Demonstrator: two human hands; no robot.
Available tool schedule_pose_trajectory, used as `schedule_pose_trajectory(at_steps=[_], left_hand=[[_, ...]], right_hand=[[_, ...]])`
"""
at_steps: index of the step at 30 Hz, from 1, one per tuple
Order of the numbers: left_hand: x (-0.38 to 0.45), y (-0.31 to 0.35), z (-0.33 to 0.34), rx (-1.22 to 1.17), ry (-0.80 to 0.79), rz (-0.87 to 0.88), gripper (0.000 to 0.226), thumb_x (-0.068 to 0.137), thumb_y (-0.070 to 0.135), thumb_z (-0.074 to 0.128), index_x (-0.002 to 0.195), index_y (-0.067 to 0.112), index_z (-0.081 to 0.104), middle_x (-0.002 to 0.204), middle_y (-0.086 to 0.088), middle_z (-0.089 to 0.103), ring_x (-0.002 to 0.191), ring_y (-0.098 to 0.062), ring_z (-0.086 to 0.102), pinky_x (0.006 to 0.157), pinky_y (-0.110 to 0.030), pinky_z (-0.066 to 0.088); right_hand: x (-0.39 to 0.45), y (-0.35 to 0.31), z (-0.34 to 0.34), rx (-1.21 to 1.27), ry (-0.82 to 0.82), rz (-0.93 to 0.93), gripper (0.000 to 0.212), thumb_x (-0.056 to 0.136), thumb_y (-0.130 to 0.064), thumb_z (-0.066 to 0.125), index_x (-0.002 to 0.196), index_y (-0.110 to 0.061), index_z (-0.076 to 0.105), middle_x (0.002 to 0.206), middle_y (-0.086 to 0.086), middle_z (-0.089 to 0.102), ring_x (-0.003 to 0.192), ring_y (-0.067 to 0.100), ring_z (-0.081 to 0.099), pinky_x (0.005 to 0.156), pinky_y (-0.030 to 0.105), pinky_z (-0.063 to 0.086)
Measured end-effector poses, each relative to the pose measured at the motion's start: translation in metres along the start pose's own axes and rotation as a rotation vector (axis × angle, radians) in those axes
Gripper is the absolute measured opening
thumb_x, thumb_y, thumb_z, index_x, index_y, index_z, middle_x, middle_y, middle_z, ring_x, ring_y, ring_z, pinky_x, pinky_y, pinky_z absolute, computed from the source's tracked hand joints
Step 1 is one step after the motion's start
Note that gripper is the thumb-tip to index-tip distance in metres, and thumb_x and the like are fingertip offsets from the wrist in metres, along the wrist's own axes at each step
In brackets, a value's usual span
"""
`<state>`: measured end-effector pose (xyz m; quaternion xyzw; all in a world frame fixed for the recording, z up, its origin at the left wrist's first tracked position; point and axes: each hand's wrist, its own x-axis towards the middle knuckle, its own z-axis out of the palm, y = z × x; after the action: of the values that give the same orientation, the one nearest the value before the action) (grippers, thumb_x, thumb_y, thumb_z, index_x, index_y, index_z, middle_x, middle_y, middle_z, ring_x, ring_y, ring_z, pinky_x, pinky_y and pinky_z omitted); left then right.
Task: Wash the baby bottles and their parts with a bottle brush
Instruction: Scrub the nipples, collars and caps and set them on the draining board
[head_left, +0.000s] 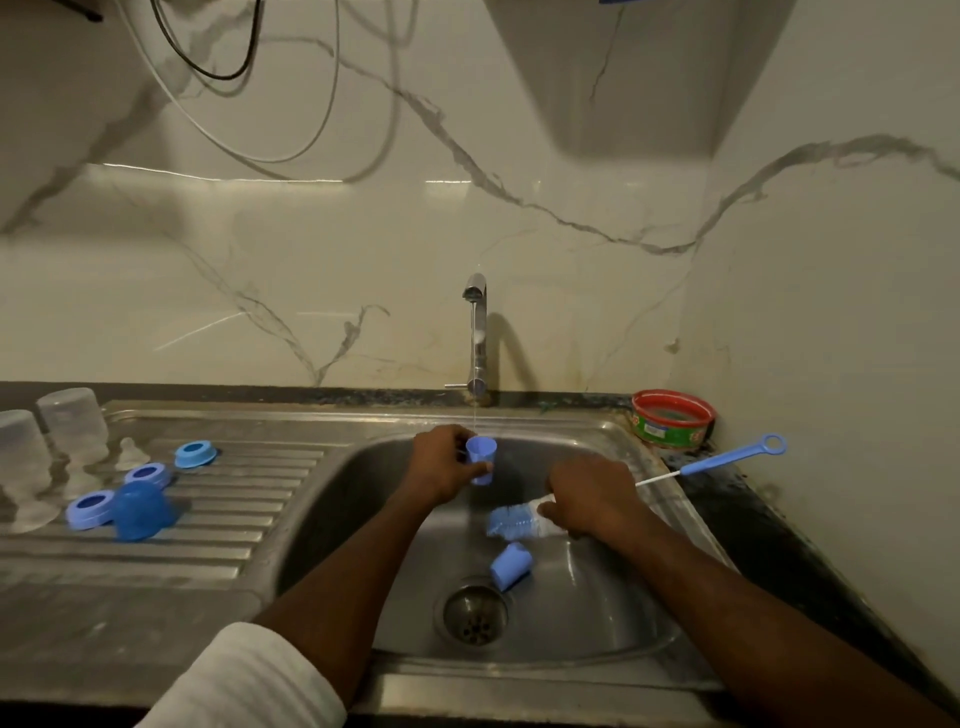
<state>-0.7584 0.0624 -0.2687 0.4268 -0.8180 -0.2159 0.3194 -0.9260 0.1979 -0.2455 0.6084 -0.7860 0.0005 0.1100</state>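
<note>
Sink (613, 431): small blue cap (481, 460), mouth up.

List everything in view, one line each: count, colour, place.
bottles: two, clear, upside down on the drainboard, far left
teats: at least two, clear, beside the bottles
rings: three, blue, on the drainboard
dome cap: one, blue, on the drainboard
small caps: two, blue, one under the running tap, one by the drain
bottle brush: one, blue and white, across the sink
tap: one, chrome, behind the sink
tub: one, red and green, right corner
left hand: holds a cap
right hand: grips the brush
</note>
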Motion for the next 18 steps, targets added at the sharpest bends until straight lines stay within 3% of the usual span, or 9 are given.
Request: schedule_pose_trajectory(at_steps=[4,10,15,18], left_hand=[[-0.003,0.009,-0.008,-0.043,0.072,-0.034,0.043,0.082,0.022,0.083,0.121,0.01,0.067,0.114,-0.007,0.072,0.098,-0.011,0.066,0.086,-0.021,0.051],[-0.004,-0.008,0.003,0.002,0.046,-0.077,0.041,0.085,0.027,0.081,0.119,0.012,0.063,0.112,-0.006,0.07,0.092,-0.008,0.061,0.082,-0.021,0.045],[0.006,-0.015,0.006,-0.002,0.089,0.019,0.046,0.084,0.033,0.08,0.124,0.023,0.061,0.11,0.007,0.066,0.097,-0.007,0.062,0.087,-0.029,0.052],[0.005,-0.026,0.01,0.151,-0.057,-0.04,0.039,0.085,0.043,0.077,0.117,0.029,0.061,0.108,0.009,0.066,0.096,-0.007,0.061,0.09,-0.033,0.054]], right_hand=[[-0.001,-0.002,-0.003,0.001,-0.008,-0.005,0.033,0.09,-0.054,0.065,0.107,-0.026,0.071,0.106,-0.003,0.069,0.1,0.016,0.063,0.076,0.033,0.044],[-0.003,0.001,-0.004,0.055,-0.087,-0.018,0.033,0.092,-0.054,0.06,0.095,-0.025,0.074,0.079,-0.008,0.07,0.084,0.011,0.064,0.072,0.031,0.042],[-0.005,0.008,-0.004,0.097,-0.059,0.023,0.032,0.091,-0.052,0.061,0.101,-0.024,0.072,0.089,-0.006,0.07,0.091,0.015,0.064,0.075,0.032,0.041],[-0.006,0.011,0.0,0.124,-0.07,0.034,0.033,0.09,-0.052,0.063,0.108,-0.025,0.068,0.102,-0.004,0.069,0.101,0.017,0.063,0.082,0.036,0.044]])
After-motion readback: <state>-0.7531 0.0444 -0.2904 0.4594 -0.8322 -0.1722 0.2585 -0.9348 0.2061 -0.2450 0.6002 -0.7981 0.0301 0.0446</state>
